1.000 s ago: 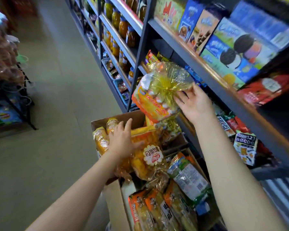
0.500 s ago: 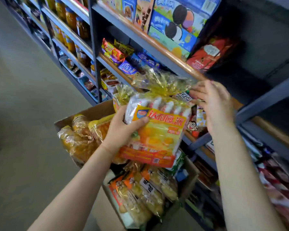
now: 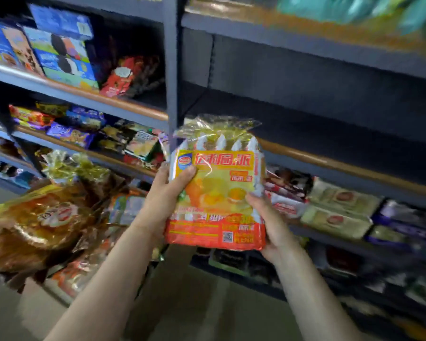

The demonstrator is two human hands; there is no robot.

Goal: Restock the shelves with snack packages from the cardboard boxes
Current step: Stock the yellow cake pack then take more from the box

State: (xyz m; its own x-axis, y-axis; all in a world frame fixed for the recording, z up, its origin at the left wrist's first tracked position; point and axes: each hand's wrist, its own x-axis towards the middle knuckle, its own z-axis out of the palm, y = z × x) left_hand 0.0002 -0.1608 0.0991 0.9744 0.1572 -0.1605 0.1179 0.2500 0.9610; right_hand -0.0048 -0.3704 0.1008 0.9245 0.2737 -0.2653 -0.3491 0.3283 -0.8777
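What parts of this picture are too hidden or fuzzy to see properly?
Head view:
- Right hand: its fingers are hidden behind the yellow-orange snack package.
- Cardboard box: cut off by the left edge and covered by the golden packages.
- Green items on the top shelf: too blurred to identify.

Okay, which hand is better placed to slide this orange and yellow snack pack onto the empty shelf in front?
Probably the right hand. It cups the snack pack at its lower right corner, on the side of the bare shelf. The left hand grips the pack's left edge, nearer the cardboard box.
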